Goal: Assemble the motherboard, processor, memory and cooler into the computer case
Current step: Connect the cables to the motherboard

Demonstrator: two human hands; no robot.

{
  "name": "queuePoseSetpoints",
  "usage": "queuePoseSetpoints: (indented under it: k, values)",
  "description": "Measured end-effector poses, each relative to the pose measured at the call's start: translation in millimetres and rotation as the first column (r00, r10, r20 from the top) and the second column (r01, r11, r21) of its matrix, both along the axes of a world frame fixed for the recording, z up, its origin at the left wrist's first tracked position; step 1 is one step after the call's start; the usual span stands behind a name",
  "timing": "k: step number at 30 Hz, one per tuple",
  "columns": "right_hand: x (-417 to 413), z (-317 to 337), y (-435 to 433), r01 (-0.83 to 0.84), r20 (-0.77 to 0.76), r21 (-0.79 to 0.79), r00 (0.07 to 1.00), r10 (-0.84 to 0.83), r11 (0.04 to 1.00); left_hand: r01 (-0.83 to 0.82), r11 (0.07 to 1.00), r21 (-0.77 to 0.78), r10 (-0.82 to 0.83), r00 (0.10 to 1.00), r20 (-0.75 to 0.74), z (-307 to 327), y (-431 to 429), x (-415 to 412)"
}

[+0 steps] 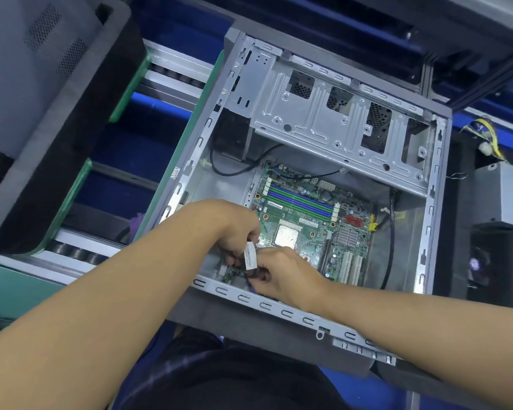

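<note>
Black cable (pixel 248 274) pinched, left hand (pixel 234 232) over motherboard (pixel 308 226)

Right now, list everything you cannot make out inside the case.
Head view only:
- Black cable end: hidden by the left hand and right hand gripping it.
- White label print: too small.
- Motherboard near-left corner: covered by both hands.
- Yellow wires: blurred, near the right edge.

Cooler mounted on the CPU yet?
No, the processor sits bare in its socket on the motherboard, nothing fitted over it, while the left hand and right hand hold a labelled cable.
</note>
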State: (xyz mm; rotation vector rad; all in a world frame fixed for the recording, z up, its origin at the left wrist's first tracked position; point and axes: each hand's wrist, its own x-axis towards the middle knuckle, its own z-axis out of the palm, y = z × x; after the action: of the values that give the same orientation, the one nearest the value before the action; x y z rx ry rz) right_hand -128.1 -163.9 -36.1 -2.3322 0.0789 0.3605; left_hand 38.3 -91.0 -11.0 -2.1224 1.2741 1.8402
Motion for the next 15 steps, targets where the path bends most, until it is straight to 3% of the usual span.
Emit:
queuePoseSetpoints:
  k: [15]
  values:
    - [5, 16, -3, -0.087, -0.119, -0.049, 0.990, 0.080, 0.995, 0.026, 0.999, -0.034, -0.026, 1.000, 0.005, 8, 3, -1]
